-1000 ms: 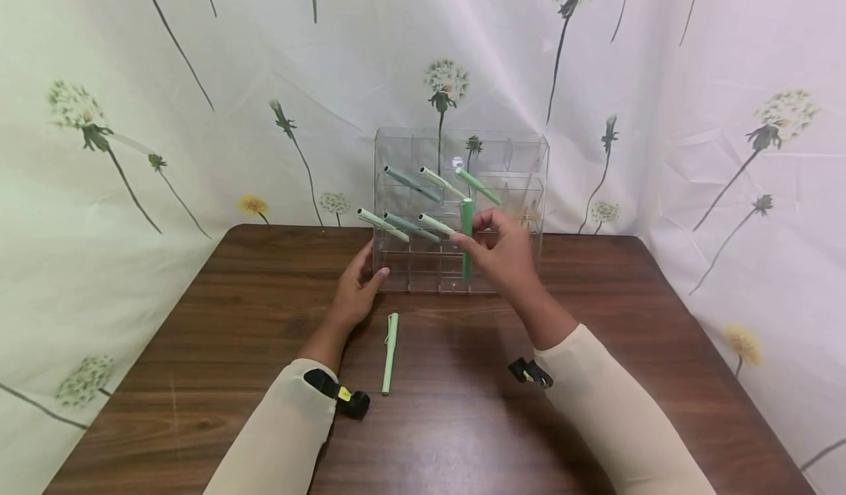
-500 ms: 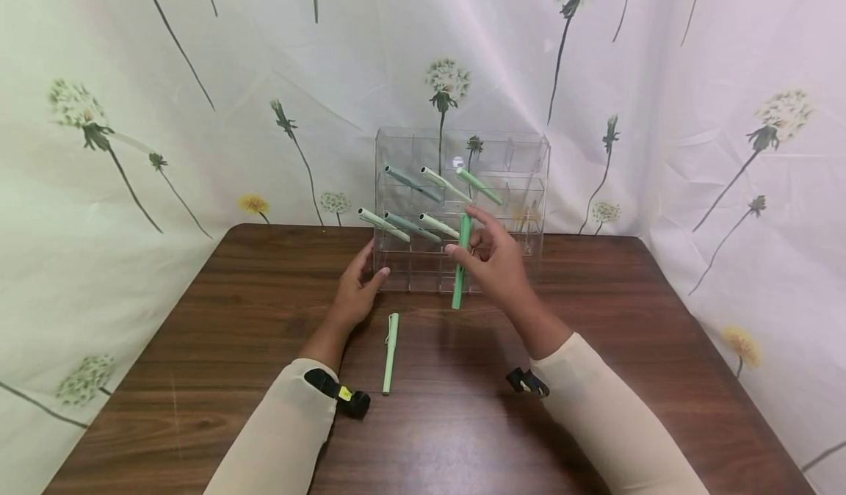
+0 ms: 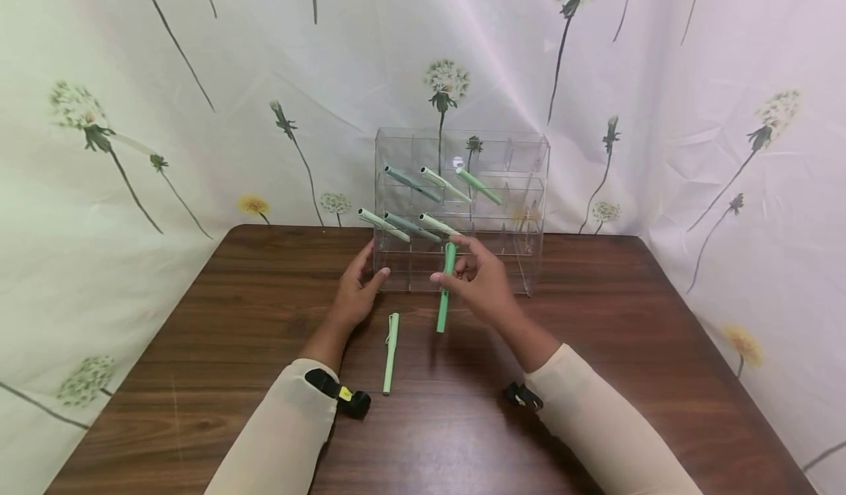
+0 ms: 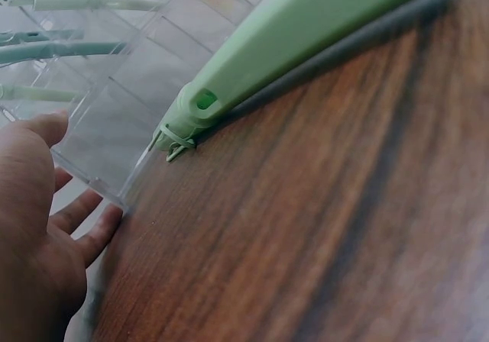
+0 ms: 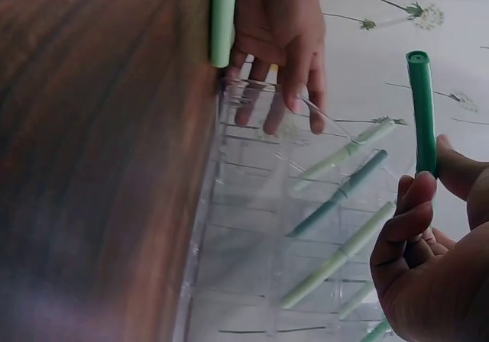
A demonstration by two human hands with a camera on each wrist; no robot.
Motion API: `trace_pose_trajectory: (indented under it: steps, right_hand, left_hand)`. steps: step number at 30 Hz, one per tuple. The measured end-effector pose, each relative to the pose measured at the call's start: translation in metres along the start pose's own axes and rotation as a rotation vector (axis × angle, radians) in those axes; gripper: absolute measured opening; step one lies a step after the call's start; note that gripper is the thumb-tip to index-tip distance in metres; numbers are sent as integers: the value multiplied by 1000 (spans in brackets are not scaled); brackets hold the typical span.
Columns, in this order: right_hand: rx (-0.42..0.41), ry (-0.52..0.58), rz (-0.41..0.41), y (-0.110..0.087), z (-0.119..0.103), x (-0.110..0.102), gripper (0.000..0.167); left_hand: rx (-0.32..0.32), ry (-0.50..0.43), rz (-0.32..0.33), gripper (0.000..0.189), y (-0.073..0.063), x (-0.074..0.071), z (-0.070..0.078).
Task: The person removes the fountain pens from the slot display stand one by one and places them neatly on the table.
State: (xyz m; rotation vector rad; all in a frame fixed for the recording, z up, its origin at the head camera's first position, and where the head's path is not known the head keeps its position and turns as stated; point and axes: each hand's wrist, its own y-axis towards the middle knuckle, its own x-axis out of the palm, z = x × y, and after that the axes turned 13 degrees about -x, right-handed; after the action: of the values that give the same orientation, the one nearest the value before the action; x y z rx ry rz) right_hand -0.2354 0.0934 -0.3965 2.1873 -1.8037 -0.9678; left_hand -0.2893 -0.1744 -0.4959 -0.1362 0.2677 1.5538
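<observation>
A clear plastic tiered rack (image 3: pixel 423 263) stands at the back of the table, several pens in pale green, teal and green leaning in its compartments. My left hand (image 3: pixel 354 294) grips the rack's lower left edge, with the thumb in front and the fingers against and behind the clear wall. In front of the rack, my right hand (image 3: pixel 487 283) pinches a bright green pen (image 5: pixel 422 113) between thumb and fingers; the pen is nearly upright and apart from the table. A light green pen (image 3: pixel 391 352) with a clip lies on the table between the forearms.
The dark wooden table (image 3: pixel 198 363) reaches back to a white curtain (image 3: pixel 330 54) printed with dandelions, which closes in the rear and sides. A black strap with a small camera (image 3: pixel 353 405) sits on the left wrist, another (image 3: pixel 524 396) on the right.
My right hand has drawn the bright green pen down, toward me and slightly left, away from the rack's front. The pen's lower end has swung forward. My left hand has stayed on the rack.
</observation>
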Motion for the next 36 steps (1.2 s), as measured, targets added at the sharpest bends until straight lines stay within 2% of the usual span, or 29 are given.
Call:
trace_pose_trajectory:
  steps: [14,27,36]
  right_hand:
    - [168,69,-114,-12,14,15,75]
    - [215,106,-260,-18,24,26,68]
    - [259,108,-332,-21,29,34,68]
  left_hand:
    - [4,6,0,70,0,-1,1]
    - [12,3,13,69,1,-1,2]
    - [7,-25,-11,69,-1,0,3]
